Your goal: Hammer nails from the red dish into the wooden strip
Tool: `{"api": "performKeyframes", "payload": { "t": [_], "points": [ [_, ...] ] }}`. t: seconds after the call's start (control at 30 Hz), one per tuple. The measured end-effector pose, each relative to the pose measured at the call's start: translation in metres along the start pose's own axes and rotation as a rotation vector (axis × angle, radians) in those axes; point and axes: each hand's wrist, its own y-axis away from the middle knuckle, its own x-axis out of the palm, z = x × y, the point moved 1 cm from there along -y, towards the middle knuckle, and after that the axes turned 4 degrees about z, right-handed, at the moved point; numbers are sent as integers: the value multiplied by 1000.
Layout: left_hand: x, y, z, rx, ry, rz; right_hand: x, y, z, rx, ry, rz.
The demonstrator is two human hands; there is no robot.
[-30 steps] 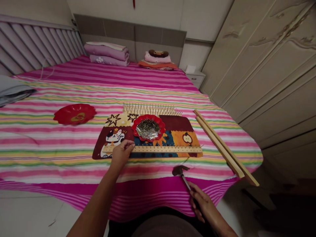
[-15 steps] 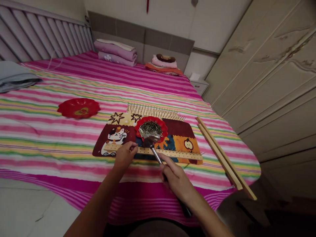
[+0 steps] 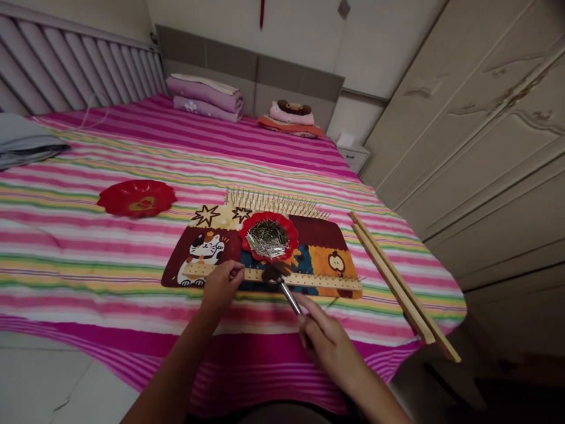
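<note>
My right hand (image 3: 324,330) is wrapped round the hammer (image 3: 289,297), which has a bright metal shaft and a dark head blurred by motion. That head hangs over the wooden strip (image 3: 304,280), right of my left hand (image 3: 223,284). Thumb and fingers of my left hand are pinched at the strip, on what looks like a nail, mostly hidden. Thin nails stand in the strip's right part; small holes dot its left part. Just behind lies a red scalloped dish (image 3: 244,235) holding a heap of loose nails (image 3: 268,237).
Under the strip lies a patterned mat (image 3: 318,229) with a cat picture. Behind it are wooden strips full of upright nails (image 3: 273,202). A red plate (image 3: 136,198) sits left, two bare wooden bars (image 3: 392,277) right. Folded bedding (image 3: 205,97) is at the bed's far end.
The hammer and my right hand have moved slightly down and right, so the head no longer overlaps the dish's front edge. My left hand keeps its pinch at the strip.
</note>
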Motion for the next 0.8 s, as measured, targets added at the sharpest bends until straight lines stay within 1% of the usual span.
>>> {"api": "performKeyframes", "payload": {
  "t": [0.1, 0.23, 0.3, 0.37, 0.43, 0.47, 0.53, 0.6, 0.7, 0.8],
  "points": [
    [-4, 0, -2, -7, 23, 9, -12, 28, -41, 148, -55, -6],
    [-15, -3, -2, -42, 149, 76, -23, 50, -101, 272, -143, -80],
    [-21, -10, -7, -54, 160, 54, -26, 56, -126, 322, -224, -164],
    [-23, -21, -19, -44, 45, 16, -27, 59, -143, 357, -301, -253],
    [-20, -34, -35, -4, -166, 40, -28, 58, -153, 375, -357, -300],
    [-15, -41, -44, 26, -279, 83, -28, 58, -156, 382, -380, -305],
    [-2, -54, -60, 57, -493, 168, -28, 55, -159, 397, -419, -295],
    [12, -65, -72, 38, -648, 222, -29, 54, -160, 402, -454, -282],
    [31, -74, -83, -2, -763, 262, -30, 53, -161, 377, -492, -257],
    [40, -79, -90, -82, -743, 299, -30, 52, -161, 382, -504, -250]
  ]
}}
